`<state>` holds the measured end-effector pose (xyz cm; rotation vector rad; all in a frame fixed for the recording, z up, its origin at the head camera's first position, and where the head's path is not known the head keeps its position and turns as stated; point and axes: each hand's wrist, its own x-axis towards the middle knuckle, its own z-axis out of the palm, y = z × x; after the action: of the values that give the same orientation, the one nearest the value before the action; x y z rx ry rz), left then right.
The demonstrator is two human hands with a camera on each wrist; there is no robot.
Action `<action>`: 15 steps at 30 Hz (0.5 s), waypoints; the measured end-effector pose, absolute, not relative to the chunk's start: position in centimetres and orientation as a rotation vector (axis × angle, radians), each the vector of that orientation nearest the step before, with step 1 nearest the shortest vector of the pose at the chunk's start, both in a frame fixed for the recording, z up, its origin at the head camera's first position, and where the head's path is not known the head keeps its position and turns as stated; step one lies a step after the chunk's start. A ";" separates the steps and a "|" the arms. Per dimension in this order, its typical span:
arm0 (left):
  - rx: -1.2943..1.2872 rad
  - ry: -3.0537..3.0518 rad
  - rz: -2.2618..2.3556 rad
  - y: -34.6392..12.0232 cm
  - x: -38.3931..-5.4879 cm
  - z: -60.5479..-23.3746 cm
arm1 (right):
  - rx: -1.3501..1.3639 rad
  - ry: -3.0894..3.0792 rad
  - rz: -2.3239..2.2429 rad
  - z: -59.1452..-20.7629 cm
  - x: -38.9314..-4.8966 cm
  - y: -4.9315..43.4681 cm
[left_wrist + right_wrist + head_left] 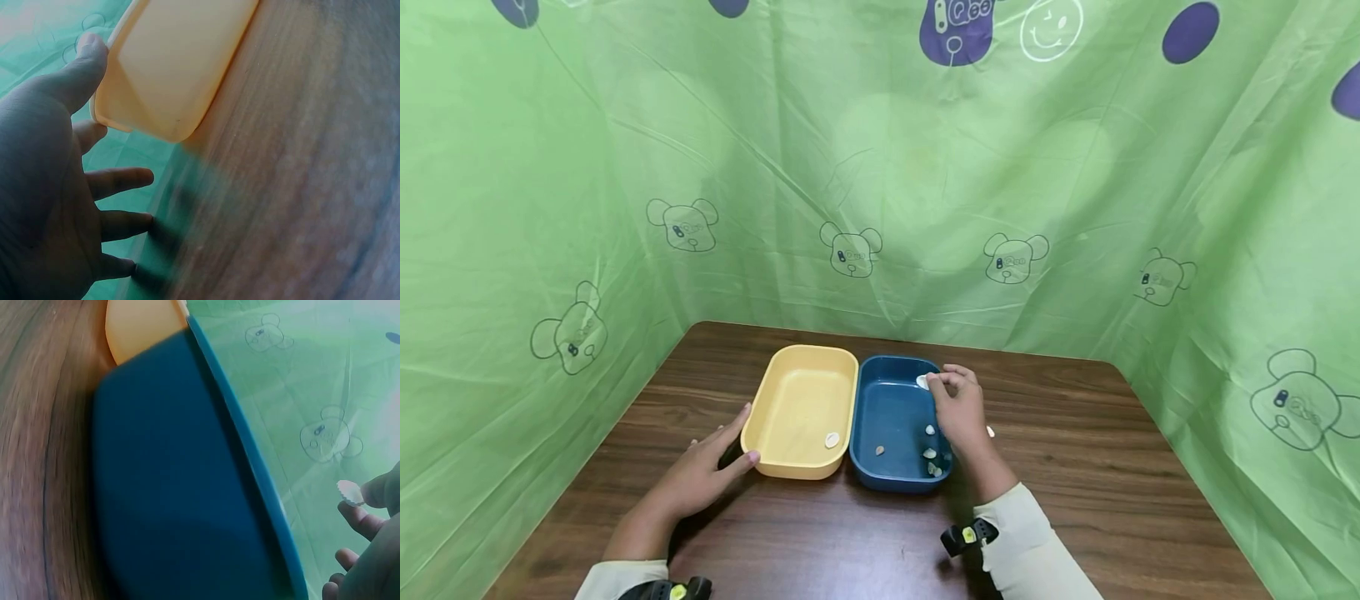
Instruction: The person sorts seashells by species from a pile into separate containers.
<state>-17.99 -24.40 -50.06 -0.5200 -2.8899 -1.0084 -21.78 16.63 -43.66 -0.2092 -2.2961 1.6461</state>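
A white seashell with a scalloped edge is pinched between the thumb and forefinger of my right hand, over the far right part of a blue plastic container. The right wrist view also shows this shell at the fingertips. Inside the blue container lie a small brownish shell and several pale, shell-like pieces. To its left stands a yellow container holding one white shell. My left hand touches the yellow container's near left corner, fingers spread and mostly straight.
Both containers stand side by side on a dark wooden table. A small white object shows beside my right wrist, outside the blue container. Green printed cloth hangs around the table's back and sides.
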 end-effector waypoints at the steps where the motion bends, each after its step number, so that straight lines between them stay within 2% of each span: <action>1: -0.519 -2.890 -1.007 -24.4 -18.0 -50.0 | -0.188 -2.297 1.641 -43.6 -21.7 16.4; 15: -0.524 -2.882 -1.004 -24.3 -18.0 -49.9 | -0.053 -2.402 1.617 -43.9 -21.6 12.0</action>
<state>-17.96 -24.30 -49.95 -0.5244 -2.8822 -1.0040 -21.59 12.00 -43.90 -0.0530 -2.4018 1.6174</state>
